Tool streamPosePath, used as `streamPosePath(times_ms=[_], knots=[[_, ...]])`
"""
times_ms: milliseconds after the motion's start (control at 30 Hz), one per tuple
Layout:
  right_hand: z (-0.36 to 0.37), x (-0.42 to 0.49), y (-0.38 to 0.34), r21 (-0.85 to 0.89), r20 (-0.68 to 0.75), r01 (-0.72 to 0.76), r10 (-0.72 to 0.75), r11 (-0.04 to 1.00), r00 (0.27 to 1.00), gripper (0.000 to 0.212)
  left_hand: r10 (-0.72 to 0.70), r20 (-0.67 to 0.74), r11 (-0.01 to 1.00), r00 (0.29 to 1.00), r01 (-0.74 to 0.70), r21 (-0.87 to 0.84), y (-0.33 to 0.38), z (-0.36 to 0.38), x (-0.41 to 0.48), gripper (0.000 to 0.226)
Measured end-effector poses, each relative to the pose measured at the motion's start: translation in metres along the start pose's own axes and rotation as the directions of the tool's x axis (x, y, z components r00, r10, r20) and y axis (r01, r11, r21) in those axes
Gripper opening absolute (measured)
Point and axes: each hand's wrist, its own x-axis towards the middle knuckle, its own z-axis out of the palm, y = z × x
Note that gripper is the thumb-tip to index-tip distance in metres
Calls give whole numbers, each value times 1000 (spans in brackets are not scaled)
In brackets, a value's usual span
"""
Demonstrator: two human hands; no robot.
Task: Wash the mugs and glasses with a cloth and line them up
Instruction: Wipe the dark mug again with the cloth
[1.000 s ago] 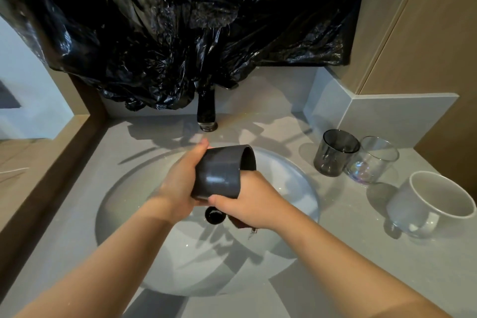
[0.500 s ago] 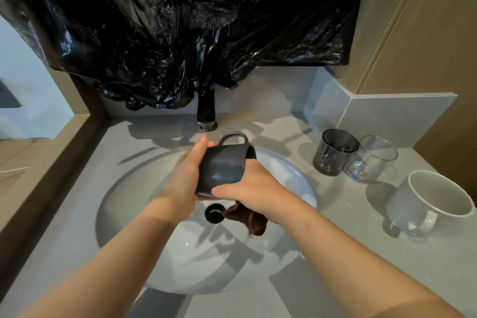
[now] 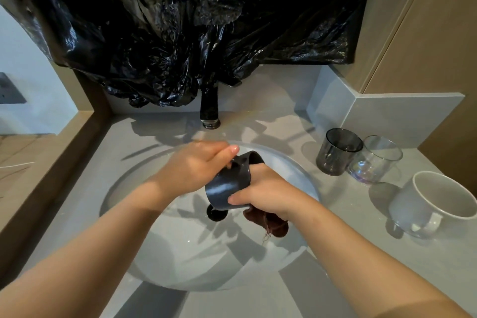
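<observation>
Two hands (image 3: 196,166) (image 3: 267,195) grip dark mug (image 3: 229,186), over basin (image 3: 180,253)

One head-worn camera looks down, close above the round white basin (image 3: 180,253). The black faucet (image 3: 209,108) stands at 12 o'clock.

**A:** What is everything standing on?

**B:** A pale grey counter (image 3: 77,188). It has a round white basin (image 3: 180,261) sunk into it, and there is a dark drain (image 3: 215,215) at the bottom of the basin.

**A:** What is on the counter itself?

**B:** A black tap (image 3: 209,108) stands at the back, just behind the basin. To the right of the basin, near the raised back edge, are a smoky grey glass (image 3: 335,155) and a clear glass (image 3: 376,162). Both are upright and side by side, but I cannot tell if they touch.

**A:** And closer to the front?

**B:** A white mug (image 3: 413,204), upright, sits a little apart from the clear glass. Its handle points toward the front edge.
</observation>
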Motion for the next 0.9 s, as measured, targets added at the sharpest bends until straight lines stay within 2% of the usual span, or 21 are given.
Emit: streamPosePath(times_ms=[67, 167, 267, 333, 400, 467, 500, 533, 600, 667, 733, 833, 900], knots=[[1, 0, 2, -39, 17, 43, -43, 998, 999, 21, -127, 166, 991, 978, 133, -27, -2, -2, 1, 48], [0, 2, 4, -134, -12, 70, -72, 989, 997, 19, -286, 343, 898, 895, 375, -231, -5, -1, -1, 46], [-3, 4, 4, -122, -114, 76, -90, 990, 989, 19, -376, 315, 782, 872, 481, -397, -7, 1, -4, 46], [-5, 3, 4, 15, -152, 122, -118, 992, 981, 22, -418, 270, 769, 867, 496, -403, -9, 2, -7, 47], [-8, 2, 3, 222, -250, 146, -89, 964, 964, 22, -463, 249, 741, 851, 526, -418, -14, 2, -11, 47], [-12, -1, 3, 349, -431, 207, -40, 914, 902, 19, -520, 250, 687, 817, 573, -446, -21, 3, -15, 50], [-12, -1, 3, 349, -505, 248, -41, 904, 862, 16, -546, 247, 664, 801, 593, -456, -22, 5, -17, 51], [-10, -2, 1, 317, -538, 281, -72, 906, 840, 13, -566, 243, 645, 788, 607, -465, -23, 7, -18, 51], [2, -4, -3, 157, -470, 311, -206, 937, 858, 15, -578, 233, 619, 782, 606, -499, -18, 11, -17, 51], [18, 3, 7, -169, -364, 310, -351, 936, 863, 37, -573, 235, 578, 785, 590, -564, -10, 13, -16, 50], [27, 10, 19, -416, -344, 321, -474, 851, 811, 43, -566, 235, 546, 790, 573, -611, -6, 13, -16, 48], [26, 15, 31, -473, -422, 383, -586, 794, 692, 31, -540, 215, 555, 814, 536, -636, -5, 13, -20, 48], [19, 17, 36, -392, -543, 390, -552, 833, 633, 28, -532, 206, 551, 821, 520, -652, -7, 12, -22, 48]])
